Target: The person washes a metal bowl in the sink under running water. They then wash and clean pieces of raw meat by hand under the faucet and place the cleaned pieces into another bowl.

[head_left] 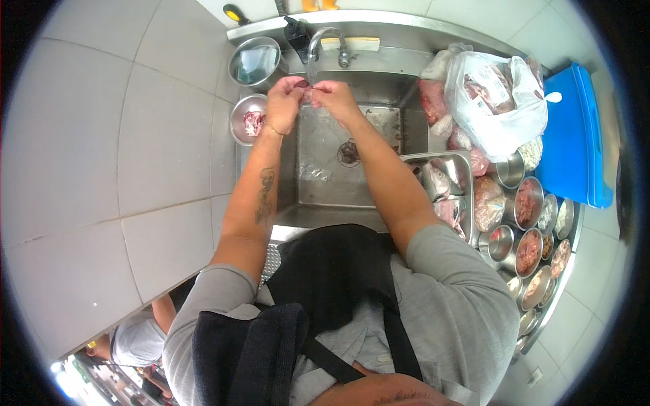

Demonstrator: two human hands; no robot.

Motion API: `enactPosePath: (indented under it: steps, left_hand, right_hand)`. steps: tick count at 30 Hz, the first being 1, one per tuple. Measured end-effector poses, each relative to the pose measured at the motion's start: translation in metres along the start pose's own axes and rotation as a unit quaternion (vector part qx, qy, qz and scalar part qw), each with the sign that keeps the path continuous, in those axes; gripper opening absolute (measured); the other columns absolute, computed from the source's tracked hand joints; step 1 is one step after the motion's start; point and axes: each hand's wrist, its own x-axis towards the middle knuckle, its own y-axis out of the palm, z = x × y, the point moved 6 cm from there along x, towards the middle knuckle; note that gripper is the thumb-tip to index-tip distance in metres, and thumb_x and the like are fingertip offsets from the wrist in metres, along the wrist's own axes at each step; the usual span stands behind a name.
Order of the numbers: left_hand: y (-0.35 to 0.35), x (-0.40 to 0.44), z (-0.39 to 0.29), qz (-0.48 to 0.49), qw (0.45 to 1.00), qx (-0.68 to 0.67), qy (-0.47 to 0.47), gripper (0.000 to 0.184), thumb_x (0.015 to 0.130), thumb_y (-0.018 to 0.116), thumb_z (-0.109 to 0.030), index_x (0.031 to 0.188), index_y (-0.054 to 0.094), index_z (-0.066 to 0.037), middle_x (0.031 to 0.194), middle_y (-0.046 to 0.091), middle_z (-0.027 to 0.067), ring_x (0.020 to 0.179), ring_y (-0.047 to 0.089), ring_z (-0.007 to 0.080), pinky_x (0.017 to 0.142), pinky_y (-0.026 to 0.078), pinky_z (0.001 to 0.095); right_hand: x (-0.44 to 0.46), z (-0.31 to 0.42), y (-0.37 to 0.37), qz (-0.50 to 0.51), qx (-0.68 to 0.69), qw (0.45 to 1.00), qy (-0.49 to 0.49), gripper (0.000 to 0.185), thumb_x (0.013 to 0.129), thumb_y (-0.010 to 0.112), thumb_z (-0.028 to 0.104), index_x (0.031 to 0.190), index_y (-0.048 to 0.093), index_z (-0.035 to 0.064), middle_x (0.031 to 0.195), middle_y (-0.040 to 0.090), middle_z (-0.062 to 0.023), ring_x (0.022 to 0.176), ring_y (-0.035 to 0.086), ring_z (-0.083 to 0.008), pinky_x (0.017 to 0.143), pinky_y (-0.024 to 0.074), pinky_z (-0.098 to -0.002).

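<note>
Up at the far end of the steel sink (321, 145), my two hands meet just below the curved faucet (328, 32), where water appears to run. My left hand (283, 105) pinches a small dark red piece of meat (302, 84); its exact kind is too small to tell. The fingers of my right hand (336, 101) close on the same piece from the other side. Left of my left hand stands a steel bowl (238, 137) with pink and white meat pieces (253, 123) in it. Dark scraps lie around the drain (349, 153).
A steel pot (237, 76) and a black bottle (298, 39) stand at the back left. To the right are a fish tray (466, 162), a white plastic bag (501, 125), several meat bowls (529, 252) and a blue bin (572, 139). Another person (139, 338) is at lower left.
</note>
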Motion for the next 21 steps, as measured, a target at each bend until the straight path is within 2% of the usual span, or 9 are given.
enactPosePath:
  steps: [4,6,12,13,15,16,18,19,21]
  left_hand:
    - [0.000,-0.007,-0.005,0.025,0.999,-0.001,-0.021,0.021,0.091,0.067,-0.004,0.112,0.063,0.000,0.091,0.067,0.0035,0.075,0.060,0.0105,0.067,0.047,0.0237]
    - [-0.004,-0.009,-0.007,0.008,0.999,0.038,-0.019,0.020,0.091,0.069,-0.005,0.110,0.065,0.000,0.089,0.067,0.0023,0.074,0.060,0.0099,0.067,0.047,0.0230]
    - [-0.006,-0.006,0.004,-0.008,0.999,0.040,-0.008,0.018,0.090,0.068,-0.002,0.107,0.066,0.002,0.090,0.069,0.0052,0.076,0.063,0.0110,0.068,0.052,0.0240]
    - [-0.006,-0.006,0.005,-0.009,0.999,0.040,-0.008,0.018,0.090,0.068,-0.002,0.107,0.066,0.002,0.090,0.069,0.0052,0.076,0.063,0.0110,0.068,0.052,0.0240]
    - [-0.006,-0.007,0.007,-0.009,0.999,0.031,-0.019,0.018,0.091,0.067,-0.002,0.108,0.066,0.002,0.090,0.069,0.0057,0.077,0.063,0.0110,0.071,0.052,0.0243]
    - [-0.007,-0.006,0.009,-0.010,0.999,0.032,-0.019,0.018,0.091,0.067,-0.002,0.108,0.066,0.002,0.090,0.069,0.0057,0.077,0.063,0.0110,0.071,0.052,0.0243]
    - [-0.009,-0.003,0.019,0.015,0.994,-0.091,-0.054,0.017,0.092,0.066,-0.003,0.108,0.065,0.001,0.092,0.069,0.0065,0.079,0.063,0.0120,0.074,0.053,0.0249]
    - [-0.012,-0.002,0.021,0.015,0.994,-0.090,-0.053,0.017,0.092,0.066,-0.003,0.108,0.065,0.001,0.092,0.069,0.0065,0.079,0.063,0.0120,0.074,0.053,0.0249]
    - [-0.020,0.000,0.023,0.002,0.988,-0.149,-0.051,0.014,0.095,0.065,-0.007,0.107,0.064,0.001,0.094,0.069,0.0078,0.081,0.064,0.0138,0.077,0.055,0.0267]
  right_hand:
    - [-0.001,0.008,0.002,-0.017,-0.092,0.995,-0.037,0.016,0.091,0.069,0.014,0.099,0.073,0.0003,0.083,0.072,-0.0034,0.073,0.064,-0.0098,0.068,0.0525,-0.0280]
    - [-0.013,0.030,0.005,-0.070,-0.219,0.959,-0.167,0.015,0.088,0.070,0.017,0.097,0.072,0.0046,0.076,0.071,-0.0056,0.068,0.064,-0.0114,0.066,0.0516,-0.0310]
    - [-0.022,0.039,0.013,-0.112,-0.299,0.926,-0.200,0.012,0.085,0.069,0.017,0.091,0.069,0.0062,0.074,0.068,-0.0125,0.066,0.067,-0.0191,0.062,0.0507,-0.0350]
    - [-0.023,0.039,0.015,-0.111,-0.299,0.926,-0.200,0.012,0.085,0.069,0.017,0.091,0.069,0.0062,0.074,0.068,-0.0125,0.066,0.067,-0.0191,0.062,0.0507,-0.0350]
    - [-0.023,0.033,0.012,-0.146,-0.240,0.949,-0.144,0.016,0.084,0.066,0.022,0.085,0.068,0.0060,0.077,0.070,-0.0161,0.068,0.067,-0.0348,0.064,0.0525,-0.0428]
    - [-0.018,0.028,0.011,-0.146,-0.240,0.949,-0.144,0.016,0.084,0.066,0.022,0.085,0.068,0.0060,0.077,0.070,-0.0161,0.068,0.067,-0.0348,0.064,0.0525,-0.0428]
    - [-0.001,-0.012,-0.003,-0.158,0.003,0.987,0.005,0.016,0.085,0.066,0.022,0.086,0.069,0.0066,0.077,0.072,-0.0149,0.068,0.069,-0.0329,0.065,0.0535,-0.0428]
    - [0.001,-0.018,-0.011,-0.158,0.004,0.987,0.005,0.016,0.085,0.066,0.022,0.086,0.069,0.0066,0.077,0.072,-0.0149,0.068,0.069,-0.0329,0.065,0.0535,-0.0428]
    - [0.006,-0.020,-0.025,-0.137,-0.281,0.950,-0.016,0.018,0.088,0.063,0.022,0.090,0.071,0.0070,0.079,0.073,-0.0142,0.072,0.071,-0.0314,0.070,0.0548,-0.0430]
